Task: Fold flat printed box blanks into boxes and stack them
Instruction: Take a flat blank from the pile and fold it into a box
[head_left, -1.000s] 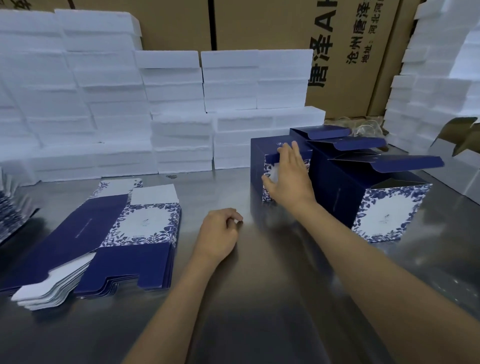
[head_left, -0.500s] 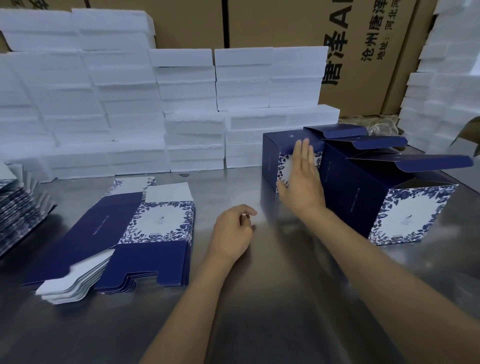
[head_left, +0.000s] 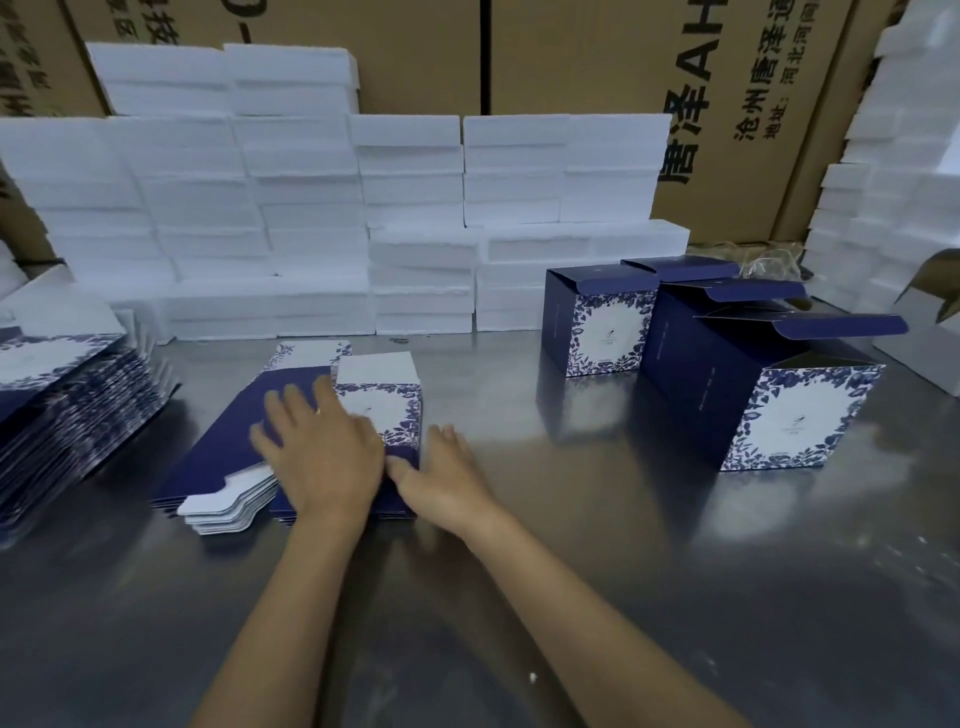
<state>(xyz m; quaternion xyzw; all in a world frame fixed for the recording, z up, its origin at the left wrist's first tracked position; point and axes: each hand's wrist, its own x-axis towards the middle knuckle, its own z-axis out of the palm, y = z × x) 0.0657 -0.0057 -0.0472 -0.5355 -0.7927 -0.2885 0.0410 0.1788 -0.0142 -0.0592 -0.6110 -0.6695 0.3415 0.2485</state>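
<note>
Leaving the folded box standing, both hands have come over: left hand pressing flat on the blank pile, right hand fingers straight at its edge, gripping nothing yet.

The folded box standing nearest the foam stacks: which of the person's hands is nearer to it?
Right. The right hand lies between the flat blanks and that box; the left hand rests farther away.

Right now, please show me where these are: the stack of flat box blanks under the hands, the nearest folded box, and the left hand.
stack of flat box blanks (head_left: 218, 457), head view, dark blue panel.
nearest folded box (head_left: 802, 421), head view, floral front face.
left hand (head_left: 324, 457), head view, back of hand.
</note>
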